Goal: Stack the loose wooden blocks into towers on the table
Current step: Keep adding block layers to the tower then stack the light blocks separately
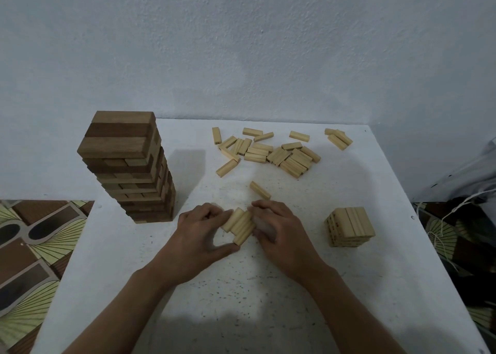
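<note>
3 pale blocks (239, 226) side by side, mid-table, btwn hands.

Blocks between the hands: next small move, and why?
Probably square them up: the three light blocks, held between the left hand and right hand, lie side by side with ends staggered. The short tower to the right is built of flush three-block layers.
</note>
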`<state>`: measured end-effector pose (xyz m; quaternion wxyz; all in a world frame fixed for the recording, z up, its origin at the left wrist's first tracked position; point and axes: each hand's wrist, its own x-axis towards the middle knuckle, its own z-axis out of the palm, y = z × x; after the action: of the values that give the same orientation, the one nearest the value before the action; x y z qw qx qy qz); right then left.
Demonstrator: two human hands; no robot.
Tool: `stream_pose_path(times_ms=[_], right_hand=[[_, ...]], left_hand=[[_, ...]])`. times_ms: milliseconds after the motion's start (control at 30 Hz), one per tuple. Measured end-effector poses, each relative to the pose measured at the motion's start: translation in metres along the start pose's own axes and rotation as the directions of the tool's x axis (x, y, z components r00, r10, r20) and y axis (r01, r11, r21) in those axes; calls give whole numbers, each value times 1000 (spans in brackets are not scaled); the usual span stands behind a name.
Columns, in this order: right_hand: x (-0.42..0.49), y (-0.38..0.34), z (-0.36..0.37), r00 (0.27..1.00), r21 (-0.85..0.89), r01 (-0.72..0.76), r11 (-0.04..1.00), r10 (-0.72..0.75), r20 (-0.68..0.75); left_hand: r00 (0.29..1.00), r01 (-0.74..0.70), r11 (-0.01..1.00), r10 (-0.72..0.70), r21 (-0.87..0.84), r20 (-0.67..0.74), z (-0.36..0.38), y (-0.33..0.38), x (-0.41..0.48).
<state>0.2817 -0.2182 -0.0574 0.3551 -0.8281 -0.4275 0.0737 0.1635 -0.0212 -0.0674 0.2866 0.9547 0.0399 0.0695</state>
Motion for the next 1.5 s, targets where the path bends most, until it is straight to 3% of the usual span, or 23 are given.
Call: stream_pose_path(times_ms=[200, 333, 500, 600, 700, 767, 1067, 1500], right_hand=[[-5, 2, 2, 1000, -3, -18, 1000, 18, -11], [-9, 2, 0, 998, -22, -53, 998, 52, -28], [-23, 5, 5, 983, -237, -164, 958, 137, -123], [-29, 8, 6, 993, -365, -122, 923, 117, -35], [-28, 7, 6, 975, -479, -82, 874, 169, 141], [-26, 6, 9, 974, -518, -57, 853, 163, 160], [-25, 4, 25, 988, -523, -94, 847, 144, 56], [-23, 3, 25, 986, -552, -107, 827, 158, 47]], left_hand=[[999, 32, 999, -33, -7, -27, 5, 5, 3], [999, -20, 999, 18, 34, 46, 1, 6, 12], [992, -50, 998, 45, 46, 119, -5, 4, 20], [998, 11, 995, -16, 102, 53, -3, 9, 8], [989, 137, 950, -148, 281, 20, 9, 15, -11], [986, 155, 905, -169, 395, 2, 17, 22, -21], [977, 201, 857, -209, 475, -37, 32, 39, -11], [975, 193, 837, -224, 512, 0, 31, 40, -10]])
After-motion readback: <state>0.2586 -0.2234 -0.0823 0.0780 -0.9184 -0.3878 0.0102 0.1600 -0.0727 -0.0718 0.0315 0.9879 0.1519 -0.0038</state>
